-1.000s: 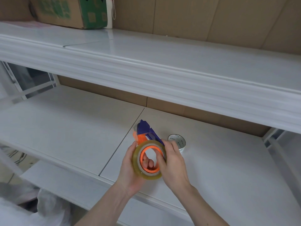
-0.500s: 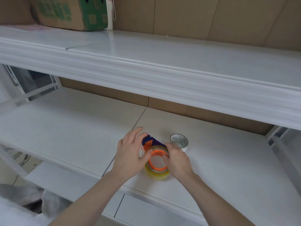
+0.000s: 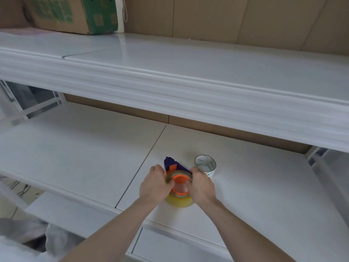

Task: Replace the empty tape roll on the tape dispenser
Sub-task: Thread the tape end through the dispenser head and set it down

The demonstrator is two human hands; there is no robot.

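White shelving fills the view, and on the lower shelf (image 3: 264, 186) the tape dispenser (image 3: 171, 165) now lies flat with the new tape roll (image 3: 179, 200) around its orange hub (image 3: 179, 183). A second ago the person held dispenser and roll up in the air, the roll tilted toward the camera; half a second ago both were being lowered, and now they rest on the shelf with both hands bearing down from either side. The left hand (image 3: 155, 184) is clamped on the roll's left rim, its thumb against the hub, and the right hand (image 3: 202, 184) is clamped on the right rim. The change suggests the roll is being pushed fully home on the hub, the shelf serving as backing. The empty tape roll (image 3: 205, 164) stands just beside the right hand, already off the dispenser, so the swap appears nearly complete; threading the tape end probably remains. A cardboard box (image 3: 75, 14) sits on the upper shelf (image 3: 188, 69).
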